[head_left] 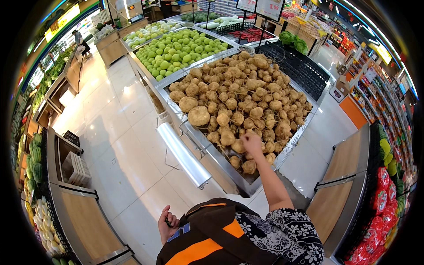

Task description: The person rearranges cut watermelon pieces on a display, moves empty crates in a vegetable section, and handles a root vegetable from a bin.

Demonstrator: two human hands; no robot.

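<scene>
Sorting of the brown roots [232, 104], heaped in a metal-rimmed bin [216, 155], appears barely begun, none visibly set aside: right hand [252, 143] bunched at the heap's near end, left hand [168, 224] curled beside the bag [201, 234], any hold indeterminable.

Tubers [232, 103] look rough, matt — floor tiles [128, 145] smooth (and glossy).

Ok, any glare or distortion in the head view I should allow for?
Head view: glare on the left floor tiles and silvery cylinder; same view: shelves at right bend along the rim; same view: brown root vegetables look fairly sharp.
</scene>
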